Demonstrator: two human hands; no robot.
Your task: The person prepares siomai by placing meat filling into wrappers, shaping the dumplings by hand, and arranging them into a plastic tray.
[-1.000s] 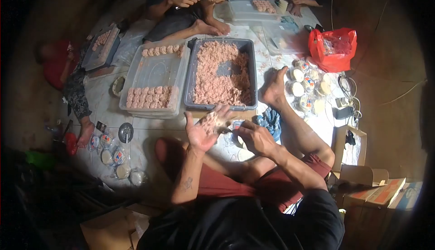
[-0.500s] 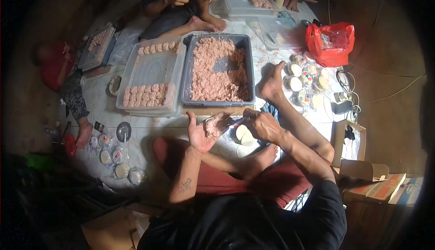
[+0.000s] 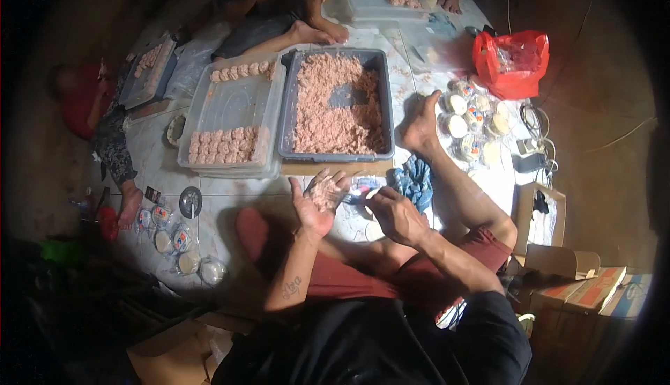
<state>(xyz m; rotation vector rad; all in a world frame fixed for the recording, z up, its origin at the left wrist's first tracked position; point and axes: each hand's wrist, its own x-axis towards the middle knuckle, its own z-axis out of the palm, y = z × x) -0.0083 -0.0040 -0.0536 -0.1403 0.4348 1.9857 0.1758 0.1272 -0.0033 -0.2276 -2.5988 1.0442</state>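
Note:
My left hand (image 3: 315,207) is palm up, with pink minced paste (image 3: 325,194) spread on the palm and fingers. Closed around a small thin tool, my right hand (image 3: 399,219) is just right of it; the tool's tip (image 3: 352,197) is near the left fingers. Beyond both hands stands a grey tub (image 3: 285,130) of pink paste, its bottom showing in one gap. To its left, a clear plastic box (image 3: 234,111) holds shaped pieces (image 3: 225,145) in rows at its near and far ends.
Wrapped round packs (image 3: 474,117) lie right of my foot, others (image 3: 183,239) at the left. A blue cloth (image 3: 413,182) is beside my right hand. A red bag (image 3: 511,64), cables and cardboard boxes (image 3: 583,294) stand right. Other people sit across and at the left.
The right hand and its tool have moved against the left hand's fingers and slightly back. The left hand's fingers have tilted and spread. A person opposite has moved their hands apart.

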